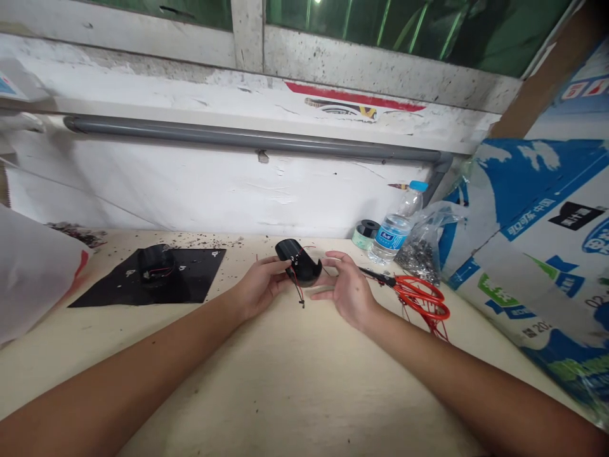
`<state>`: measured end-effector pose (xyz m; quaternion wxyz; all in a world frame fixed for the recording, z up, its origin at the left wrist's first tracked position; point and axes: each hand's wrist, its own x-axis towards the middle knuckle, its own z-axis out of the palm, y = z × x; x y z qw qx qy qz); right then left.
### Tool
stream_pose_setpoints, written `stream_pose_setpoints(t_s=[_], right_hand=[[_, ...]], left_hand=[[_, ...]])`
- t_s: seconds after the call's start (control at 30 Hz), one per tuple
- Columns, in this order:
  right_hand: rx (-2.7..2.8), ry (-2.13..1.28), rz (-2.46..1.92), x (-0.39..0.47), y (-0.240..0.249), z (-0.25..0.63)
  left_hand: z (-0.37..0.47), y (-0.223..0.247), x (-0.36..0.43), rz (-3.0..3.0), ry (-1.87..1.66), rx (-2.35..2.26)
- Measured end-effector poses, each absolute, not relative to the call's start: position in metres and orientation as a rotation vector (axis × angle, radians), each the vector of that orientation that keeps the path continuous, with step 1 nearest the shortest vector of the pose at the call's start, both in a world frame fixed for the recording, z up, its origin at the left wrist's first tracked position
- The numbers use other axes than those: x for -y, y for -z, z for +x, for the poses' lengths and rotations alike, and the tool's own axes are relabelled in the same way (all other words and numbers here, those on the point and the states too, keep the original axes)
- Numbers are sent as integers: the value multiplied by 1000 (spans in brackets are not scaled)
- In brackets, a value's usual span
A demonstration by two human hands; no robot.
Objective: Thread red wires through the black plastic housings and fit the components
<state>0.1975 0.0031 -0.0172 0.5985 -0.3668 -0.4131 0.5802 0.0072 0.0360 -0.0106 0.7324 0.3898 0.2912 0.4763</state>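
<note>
A curved black plastic part [299, 261] is at the centre, tilted, with thin red and black wires [297, 287] hanging from its near side to a small connector. My left hand [264, 284] grips its left edge between thumb and fingers. On the other side, my right hand [348, 289] has its fingers spread beside the part's right end; whether the fingertips touch it is unclear. Scissors with red-orange handles [421, 295] lie just right of my right hand, with red wires under them.
Another black part [156, 263] sits on a black sheet [200, 273] at left. A water bottle [391, 231], tape rolls [365, 233], and a clear bag of small metal pieces [421, 254] stand back right. A blue-white carton [537, 254] borders the right; a white bag [35, 273] the left.
</note>
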Motion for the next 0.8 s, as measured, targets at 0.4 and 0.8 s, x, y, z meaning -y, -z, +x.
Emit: stream_pose_setpoints(t_s=[0.4,0.8], right_hand=[[2057,-35,-1044,7,14,209],[2137,-484,-1098,47,-46,243]], left_hand=[[10,5,-31,810,-1114,-655],[7,8,-31,673,-1142,-668]])
